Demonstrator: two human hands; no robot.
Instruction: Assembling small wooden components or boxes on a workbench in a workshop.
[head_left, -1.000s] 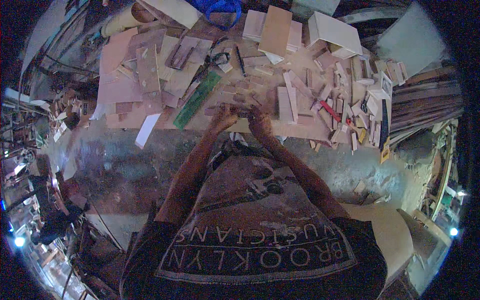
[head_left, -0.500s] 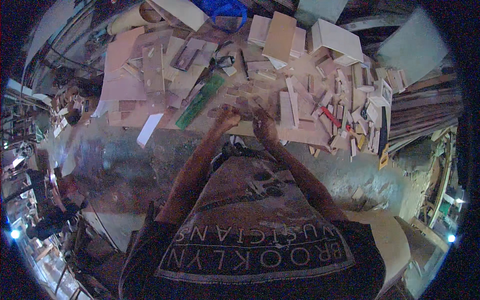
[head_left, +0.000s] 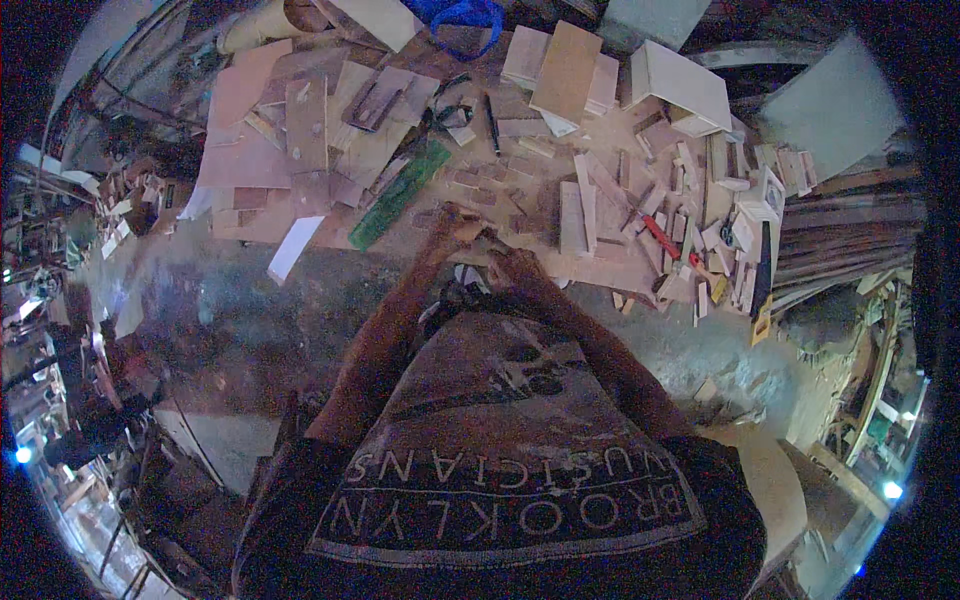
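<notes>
My left hand (head_left: 450, 234) is closed at the front edge of the workbench (head_left: 395, 240). Between its fingers is a small brown piece of wood (head_left: 468, 231). Close beside it, my right hand (head_left: 517, 268) is bent inward, its fingers closed and turned toward that piece. A thin dark shape shows at the right fingertips; what it is cannot be made out. Just beyond both hands lie several small flat wooden blocks (head_left: 480, 178). To the left of my left hand is a long green strip (head_left: 400, 196), lying at a slant.
Wood offcuts and a red-handled tool (head_left: 660, 238) crowd the bench's right side. A white box (head_left: 680, 85) and a brown board (head_left: 566, 70) stand at the back. A black slim tool (head_left: 492, 125) lies mid-bench. Pale sheets (head_left: 245, 140) cover the left. A blue bag (head_left: 460, 20) sits farthest back.
My right hand has come nearer to me and turned inward, toward the left hand. My left hand stays at nearly the same place, with the small wood piece now showing. The view has shifted slightly.
</notes>
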